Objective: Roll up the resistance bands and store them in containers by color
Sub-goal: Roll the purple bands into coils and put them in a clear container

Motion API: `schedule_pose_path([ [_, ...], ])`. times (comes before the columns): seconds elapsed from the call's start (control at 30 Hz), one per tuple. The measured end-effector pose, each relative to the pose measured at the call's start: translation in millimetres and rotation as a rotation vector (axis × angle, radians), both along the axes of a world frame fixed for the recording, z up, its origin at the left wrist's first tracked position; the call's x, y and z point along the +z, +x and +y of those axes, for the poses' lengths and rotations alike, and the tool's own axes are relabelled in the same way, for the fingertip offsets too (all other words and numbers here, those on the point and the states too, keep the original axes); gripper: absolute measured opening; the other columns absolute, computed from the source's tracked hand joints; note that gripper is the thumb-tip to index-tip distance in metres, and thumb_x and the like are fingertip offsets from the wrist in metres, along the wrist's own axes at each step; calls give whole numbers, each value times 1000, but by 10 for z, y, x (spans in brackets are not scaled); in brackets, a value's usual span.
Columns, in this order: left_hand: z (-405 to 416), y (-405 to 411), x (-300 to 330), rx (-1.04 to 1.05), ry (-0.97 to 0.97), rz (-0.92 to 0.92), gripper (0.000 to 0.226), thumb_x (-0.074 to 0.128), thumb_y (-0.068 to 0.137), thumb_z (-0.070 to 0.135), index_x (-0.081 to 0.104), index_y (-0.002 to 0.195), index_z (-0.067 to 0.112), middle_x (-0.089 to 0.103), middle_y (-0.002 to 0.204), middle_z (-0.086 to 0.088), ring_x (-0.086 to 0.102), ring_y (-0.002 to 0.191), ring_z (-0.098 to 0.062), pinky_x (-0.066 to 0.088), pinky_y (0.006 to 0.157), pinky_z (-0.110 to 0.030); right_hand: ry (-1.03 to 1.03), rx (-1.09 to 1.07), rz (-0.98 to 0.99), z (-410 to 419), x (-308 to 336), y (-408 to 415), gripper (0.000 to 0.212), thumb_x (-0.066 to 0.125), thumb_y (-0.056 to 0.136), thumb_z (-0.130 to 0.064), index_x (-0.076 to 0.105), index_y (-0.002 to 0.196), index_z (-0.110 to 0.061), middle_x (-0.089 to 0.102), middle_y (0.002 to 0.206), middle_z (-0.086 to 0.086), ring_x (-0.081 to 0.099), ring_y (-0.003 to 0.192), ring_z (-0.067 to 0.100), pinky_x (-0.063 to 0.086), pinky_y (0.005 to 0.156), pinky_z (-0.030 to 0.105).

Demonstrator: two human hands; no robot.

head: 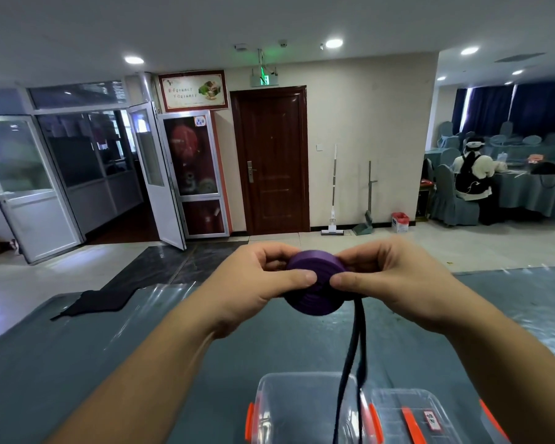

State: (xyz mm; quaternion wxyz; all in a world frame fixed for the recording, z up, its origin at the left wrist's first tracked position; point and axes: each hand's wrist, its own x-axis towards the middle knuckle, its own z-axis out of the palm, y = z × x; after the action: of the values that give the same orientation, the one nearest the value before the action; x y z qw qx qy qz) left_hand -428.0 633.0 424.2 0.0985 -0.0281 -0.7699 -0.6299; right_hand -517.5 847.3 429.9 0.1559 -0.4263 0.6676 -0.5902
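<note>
While we hold it above the table:
Left hand: pinching purple band roll.
Right hand: pinching the same roll.
Loose tail: hangs over clear containers.

matt purple rubbery band, clear glossy plastic containers, shiny film over the table.

Band roll between hands; containers below.
</note>
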Motion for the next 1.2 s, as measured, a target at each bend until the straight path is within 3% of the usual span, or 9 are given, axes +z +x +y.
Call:
schedule_pose_path([
  [0.07, -18, 11, 48, -2, -74, -6, 28, 86, 79, 19, 80, 107, 17, 81, 102, -8, 78, 97, -23, 62, 83, -28, 13, 7, -12, 0, -3, 6, 31, 78, 76, -22, 81, 107, -16, 82, 99, 7, 79, 94, 22, 60, 80, 21],
  [0.27, 52, -7, -38, 41, 229, 7, 36, 80, 74, 25, 79, 107, 13, 80, 102, -11, 74, 91, -19, 62, 85, -37, -211, -56, -108, -19, -86, 19, 33, 73, 80, -17, 79, 112, -10, 81, 103, 14, 78, 96, 27, 60, 78, 23],
  [0.47, 63, 37, 4, 50, -2, -33, 31, 81, 81, 31, 79, 110, 19, 80, 102, -9, 78, 95, -26, 65, 78, -37, -45, 2, -54, -13, -44, 41, 32, 74, 78, -19, 79, 109, -12, 82, 100, 8, 79, 94, 22, 60, 78, 19],
  [0.57, 59, 26, 6, 80, 66, -1, 34, 79, 78, 34, 80, 108, 18, 80, 100, -10, 78, 88, -22, 63, 71, -31, -100, -47, -58, -64, -56, 40, 34, 77, 76, -21, 79, 109, -12, 82, 100, 9, 79, 96, 23, 61, 80, 22],
  [0.73, 108, -11, -97, 94, 246, 18, 36, 78, 78, 35, 79, 111, 21, 79, 109, -10, 76, 99, -24, 64, 86, -42, -153, -64, -55, -54, -70, 47, 37, 74, 79, -19, 77, 114, -10, 81, 103, 9, 78, 98, 24, 61, 83, 23],
  [0.9, 36, 18, -25, 73, -34, -22, 20, 83, 84, 16, 80, 104, 18, 81, 98, -8, 79, 91, -21, 61, 75, -24, -51, -31, -26, -10, -30, 45, 34, 74, 77, -21, 78, 110, -15, 82, 99, 5, 79, 94, 19, 59, 77, 18],
  [1.03, 68, 3, -51, 94, 143, 13, 22, 83, 79, 21, 81, 101, 19, 81, 100, -10, 78, 88, -19, 61, 74, -26, -173, -103, -103, -34, -81, 28, 36, 75, 76, -20, 79, 110, -13, 81, 102, 11, 78, 98, 28, 63, 86, 30],
  [1.13, 121, -29, -155, 95, 270, -10, 33, 84, 71, 29, 80, 102, 18, 80, 104, -13, 76, 92, -21, 64, 85, -37, -188, -107, -104, -14, -81, 34, 33, 73, 78, -21, 79, 109, -15, 81, 101, 10, 78, 94, 26, 63, 78, 26],
  [1.2, 109, -14, -150, 66, 200, -34, 26, 85, 77, 23, 80, 101, 18, 80, 103, -13, 77, 93, -23, 64, 83, -35, -123, -82, -78, 20, -54, 36, 34, 74, 78, -21, 79, 110, -14, 81, 100, 9, 79, 94, 25, 62, 76, 24],
])
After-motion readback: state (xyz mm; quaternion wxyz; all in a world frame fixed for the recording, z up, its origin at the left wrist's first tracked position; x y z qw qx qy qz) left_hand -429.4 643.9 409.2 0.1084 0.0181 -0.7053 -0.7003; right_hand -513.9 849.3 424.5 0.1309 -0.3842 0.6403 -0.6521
